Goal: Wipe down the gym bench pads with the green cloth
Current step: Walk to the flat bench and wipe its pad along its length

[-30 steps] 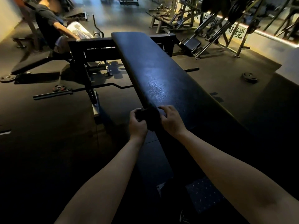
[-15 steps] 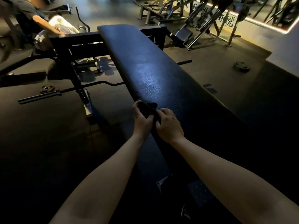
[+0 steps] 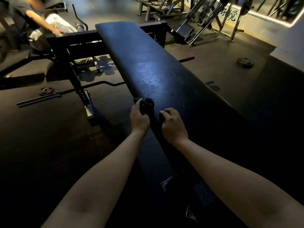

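Note:
A long black bench pad (image 3: 158,74) runs from the near right up to the far middle. The cloth (image 3: 145,103) looks almost black in this dim light and is bunched on the pad's left edge. My left hand (image 3: 139,120) grips the bunch from the near side. My right hand (image 3: 173,124) lies on the pad just to the right, fingers curled. It seems to pinch a dark end of the cloth; the dim light hides the detail.
The bench's black steel frame (image 3: 74,45) stands at the left. A barbell (image 3: 65,92) and a small plate (image 3: 46,91) lie on the floor there. Another plate (image 3: 245,62) lies at the right. A seated person (image 3: 31,22) is at the far left, with machines (image 3: 205,18) behind.
My hands, close together on the cloth before, have drawn apart. The left one has pushed the bunched cloth a little farther up the pad's left edge.

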`<state>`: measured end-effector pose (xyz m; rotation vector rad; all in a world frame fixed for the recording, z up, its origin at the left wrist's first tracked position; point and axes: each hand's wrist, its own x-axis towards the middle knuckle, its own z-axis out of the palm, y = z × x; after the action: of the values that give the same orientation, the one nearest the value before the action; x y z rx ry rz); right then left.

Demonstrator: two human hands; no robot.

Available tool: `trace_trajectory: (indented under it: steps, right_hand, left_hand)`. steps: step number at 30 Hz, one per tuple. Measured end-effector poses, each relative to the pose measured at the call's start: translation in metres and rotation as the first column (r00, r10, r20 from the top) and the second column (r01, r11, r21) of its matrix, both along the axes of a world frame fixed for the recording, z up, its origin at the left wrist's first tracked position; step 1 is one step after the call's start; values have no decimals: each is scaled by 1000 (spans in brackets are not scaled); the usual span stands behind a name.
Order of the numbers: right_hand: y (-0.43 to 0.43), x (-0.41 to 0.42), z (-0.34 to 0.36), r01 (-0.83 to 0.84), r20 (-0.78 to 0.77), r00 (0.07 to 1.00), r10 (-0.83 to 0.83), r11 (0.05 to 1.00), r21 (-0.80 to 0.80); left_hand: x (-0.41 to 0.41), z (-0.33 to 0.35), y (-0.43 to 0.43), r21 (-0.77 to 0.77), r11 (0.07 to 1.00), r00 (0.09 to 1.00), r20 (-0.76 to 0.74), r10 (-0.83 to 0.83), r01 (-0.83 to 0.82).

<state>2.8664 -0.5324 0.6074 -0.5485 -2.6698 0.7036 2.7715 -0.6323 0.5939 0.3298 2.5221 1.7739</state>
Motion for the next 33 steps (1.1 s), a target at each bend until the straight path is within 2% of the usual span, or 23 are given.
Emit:
trace_trajectory:
  steps: [2,4,8,13,15,17,20,24,29,33]
  right_hand:
    - [0,0,0,-5,-3,1000,5,1000,-4]
    - [1,0,0,4,-14,1000,-4,1000,-20]
    - [2,2,0,3,-59,998,-6,999,-44]
    - [2,2,-1,-7,-55,998,5,999,-48]
    - [1,2,-1,-1,-71,997,-1,1000,-24]
    - [1,1,-2,3,-79,997,-4,1000,-12]
    - [3,0,-4,-5,-88,996,4,1000,-10]
    - [5,0,-4,16,-158,987,-26,998,-67]
    - [5,2,-1,57,-177,981,-83,987,-151]
    - [7,3,3,36,-89,995,-49,989,-143]
  left_hand:
    - [6,7,5,23,997,997,-26,-67,67]
    - [26,3,8,-29,994,987,-126,-105,102]
    - [57,-8,2,-73,993,975,-199,-102,89]
    - [43,-10,-5,-160,979,935,-312,-171,126]
    - [25,-5,0,-161,986,951,-296,-86,39]
    - [1,4,9,-166,985,976,-218,2,-40]
    - [-26,10,23,-231,971,981,-169,-99,59]
    - [-12,9,27,-367,918,949,-211,-236,147]
    - [31,6,14,-315,942,935,-285,-210,115]
    - [59,3,0,-299,945,936,-274,-221,135]
